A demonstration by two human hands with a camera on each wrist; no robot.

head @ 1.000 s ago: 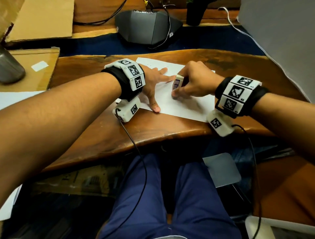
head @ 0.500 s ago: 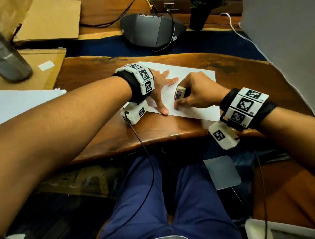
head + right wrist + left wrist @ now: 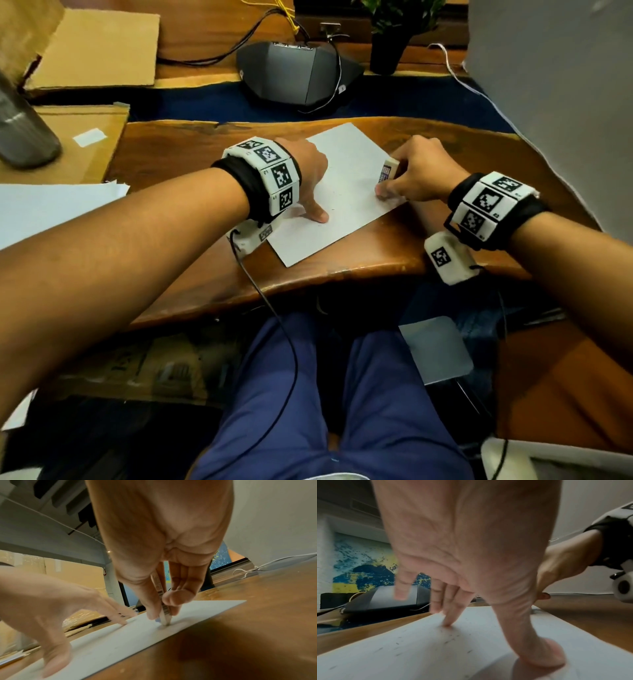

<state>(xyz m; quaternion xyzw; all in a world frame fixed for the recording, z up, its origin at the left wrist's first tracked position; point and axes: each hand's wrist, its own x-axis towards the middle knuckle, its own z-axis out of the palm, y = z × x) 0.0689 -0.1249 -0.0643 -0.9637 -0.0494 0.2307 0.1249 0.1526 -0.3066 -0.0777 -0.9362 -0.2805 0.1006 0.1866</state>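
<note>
Wooden table (image 3: pixel 376 267) below me. My left hand (image 3: pixel 305 164) presses straight, spread fingers on the paper sheet (image 3: pixel 346 192), and my right hand (image 3: pixel 421 168) pinches an eraser (image 3: pixel 388 169) whose tip touches the sheet near its right edge.

Up at the back, a dark grey speakerphone (image 3: pixel 294 73) sits on the blue strip, wires trailing behind it. Just right of it stands a potted plant (image 3: pixel 390 44) in a black pot. A white cable (image 3: pixel 469 82) snakes down the right side. Over on the left: flat cardboard (image 3: pixel 99 48), a grey metal bottle (image 3: pixel 24 137), and loose white sheets (image 3: pixel 51 205) beside the wooden table (image 3: pixel 191 164).
</note>
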